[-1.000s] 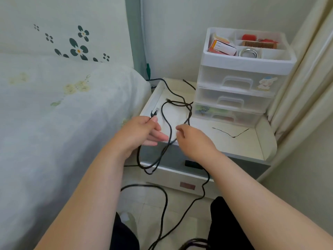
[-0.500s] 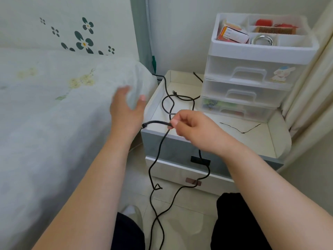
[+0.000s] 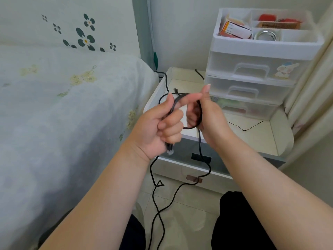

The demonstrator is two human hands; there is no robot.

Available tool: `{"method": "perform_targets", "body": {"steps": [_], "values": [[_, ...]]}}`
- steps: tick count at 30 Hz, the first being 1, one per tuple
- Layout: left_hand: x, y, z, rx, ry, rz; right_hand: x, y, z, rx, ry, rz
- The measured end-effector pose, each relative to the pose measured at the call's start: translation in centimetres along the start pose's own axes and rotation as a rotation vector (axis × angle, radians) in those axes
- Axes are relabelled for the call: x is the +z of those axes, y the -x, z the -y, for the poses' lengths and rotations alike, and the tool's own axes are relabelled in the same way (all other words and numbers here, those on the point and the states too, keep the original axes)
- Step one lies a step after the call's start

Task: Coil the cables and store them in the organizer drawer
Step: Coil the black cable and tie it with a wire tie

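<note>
The left hand (image 3: 160, 127) is fisted on the cable (image 3: 199, 147) near its plug, anchoring the first loop, while the right hand (image 3: 207, 118) pinches that loop above the worktop's (image 3: 252, 139) front edge, the slack trailing to the floor (image 3: 183, 213), organizer (image 3: 252, 83) drawers closed.

The nightstand (image 3: 252, 139) top is mostly bare in front of the organizer (image 3: 252, 83), so a hand could pass there. A thin wire (image 3: 245, 127) lies on that bare part. The organizer fills the back of the nightstand. The bed (image 3: 72, 114) blocks the nightstand's left side and a curtain (image 3: 306, 91) crowds its right. Cable (image 3: 156, 201) hangs down across the front.
</note>
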State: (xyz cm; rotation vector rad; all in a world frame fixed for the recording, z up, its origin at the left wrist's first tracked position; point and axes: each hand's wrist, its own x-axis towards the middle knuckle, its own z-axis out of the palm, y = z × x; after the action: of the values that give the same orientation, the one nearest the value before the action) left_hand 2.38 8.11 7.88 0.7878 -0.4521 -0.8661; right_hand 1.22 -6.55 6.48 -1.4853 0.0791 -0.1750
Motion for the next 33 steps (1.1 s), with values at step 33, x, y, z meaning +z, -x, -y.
{"method": "perform_targets", "body": {"steps": [33], "values": [[-3.2,-0.3,0.7,0.154,-1.515,-0.417,2.1,3.6,-1.1,-0.087,0.793,0.263]]}}
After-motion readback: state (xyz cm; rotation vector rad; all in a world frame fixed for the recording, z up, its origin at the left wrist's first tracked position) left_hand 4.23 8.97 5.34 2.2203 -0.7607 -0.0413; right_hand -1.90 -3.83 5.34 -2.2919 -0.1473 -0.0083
